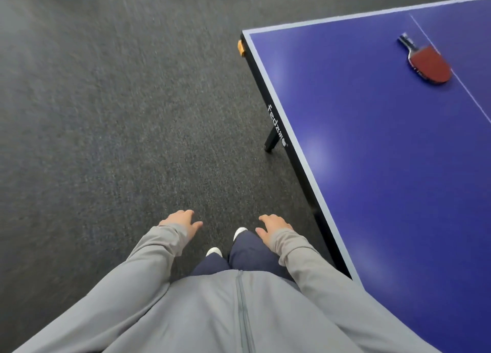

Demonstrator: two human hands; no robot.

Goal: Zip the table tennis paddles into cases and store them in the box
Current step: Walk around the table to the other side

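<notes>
A red paddle [430, 63] lies flat on the blue desk [372, 145], on its white centre line, handle pointing away. Both hands, left [183, 221] and right [273, 226], hang over the carpet [106, 126] with loose fingers, holding nothing, well apart from the paddle.

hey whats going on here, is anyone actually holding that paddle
No, nobody holds it. A person in a grey zip jacket stands on dark carpet beside the corner of a blue table tennis table. The left hand and the right hand hang low with loose fingers, holding nothing. One red paddle lies flat on the table top near the white centre line, out beyond both hands. No case or box is in view, so packing has not visibly started.
</notes>
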